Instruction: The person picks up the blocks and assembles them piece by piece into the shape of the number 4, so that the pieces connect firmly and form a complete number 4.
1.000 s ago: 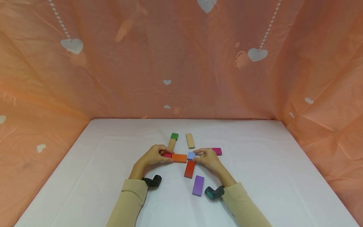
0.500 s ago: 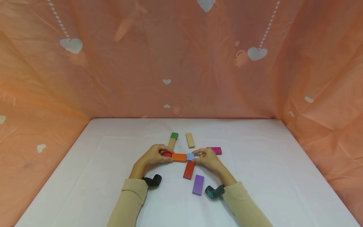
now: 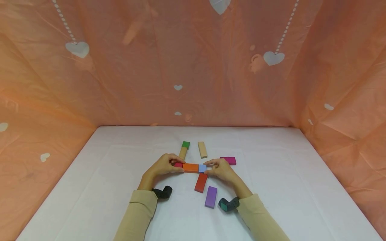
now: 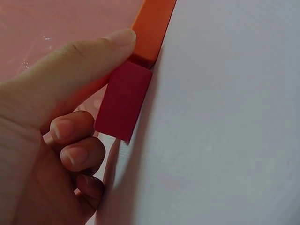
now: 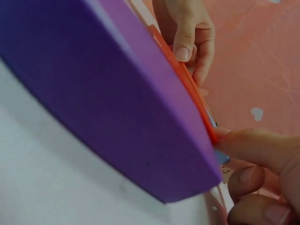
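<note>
Head view: what's gripped, and where's the orange block [image 3: 191, 168]?

Orange block lies on the white counter [image 3: 256, 147], middle of a row of three. Left hand [image 3: 164, 164] pinches the crimson block [image 3: 179, 165] at its left end, right hand [image 3: 221, 169] pinches the light blue block [image 3: 202, 168] at its right end

Step reads to me as squaring up that row. Tips?

Press both end blocks inward along one line, light and even, grip low. Off-axis or too hard and the orange block could twist or skid. I'd match the near faces before letting go. Mind the red block [image 3: 201, 183], toward the wearer and just right of the orange block: a stray thumb could nudge it

What can't we see?

Whether red touches light blue. Right wrist view is mostly purple block [image 3: 210, 197], so the light blue one barely shows; the orange-red strip [image 5: 183, 77] behind it could be the orange or red block, can't tell. Left wrist view cuts off the orange block's far end, thumb covers part of the crimson seam, so flushness there is unclear
</note>
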A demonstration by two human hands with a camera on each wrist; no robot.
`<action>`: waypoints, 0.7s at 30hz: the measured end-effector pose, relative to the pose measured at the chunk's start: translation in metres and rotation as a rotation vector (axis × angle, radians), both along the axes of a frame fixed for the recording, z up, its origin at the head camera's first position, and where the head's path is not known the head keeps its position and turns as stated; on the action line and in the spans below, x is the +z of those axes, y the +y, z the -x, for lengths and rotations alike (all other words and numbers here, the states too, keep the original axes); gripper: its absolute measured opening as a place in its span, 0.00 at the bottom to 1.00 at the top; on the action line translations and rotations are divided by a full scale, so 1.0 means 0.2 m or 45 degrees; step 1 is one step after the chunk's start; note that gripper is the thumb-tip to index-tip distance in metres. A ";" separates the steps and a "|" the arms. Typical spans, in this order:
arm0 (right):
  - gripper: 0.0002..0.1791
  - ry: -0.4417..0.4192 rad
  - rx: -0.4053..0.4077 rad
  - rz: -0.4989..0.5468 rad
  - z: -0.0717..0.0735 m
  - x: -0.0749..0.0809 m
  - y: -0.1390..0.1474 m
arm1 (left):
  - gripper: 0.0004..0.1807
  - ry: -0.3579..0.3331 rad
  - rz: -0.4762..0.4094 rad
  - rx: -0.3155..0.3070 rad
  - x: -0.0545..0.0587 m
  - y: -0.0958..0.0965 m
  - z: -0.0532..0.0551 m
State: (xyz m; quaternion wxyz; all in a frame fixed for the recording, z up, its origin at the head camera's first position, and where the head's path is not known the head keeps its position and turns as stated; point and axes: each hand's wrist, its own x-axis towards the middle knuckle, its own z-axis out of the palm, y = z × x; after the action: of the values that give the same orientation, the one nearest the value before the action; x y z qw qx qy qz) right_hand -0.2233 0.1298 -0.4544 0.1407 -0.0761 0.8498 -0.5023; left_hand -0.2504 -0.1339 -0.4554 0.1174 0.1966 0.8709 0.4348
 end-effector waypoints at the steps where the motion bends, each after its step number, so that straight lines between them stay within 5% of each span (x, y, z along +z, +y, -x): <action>1: 0.20 0.001 0.003 0.004 0.00 0.00 0.00 | 0.16 0.005 -0.003 -0.004 0.00 0.00 0.00; 21: 0.23 0.003 0.039 0.030 0.00 -0.01 0.01 | 0.16 -0.021 -0.020 0.001 0.00 0.01 0.00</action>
State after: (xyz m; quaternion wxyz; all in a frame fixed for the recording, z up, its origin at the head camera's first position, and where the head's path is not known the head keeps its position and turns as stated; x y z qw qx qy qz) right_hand -0.2234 0.1315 -0.4567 0.1466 -0.0912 0.8428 -0.5098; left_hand -0.2501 -0.1329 -0.4560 0.1228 0.1933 0.8667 0.4432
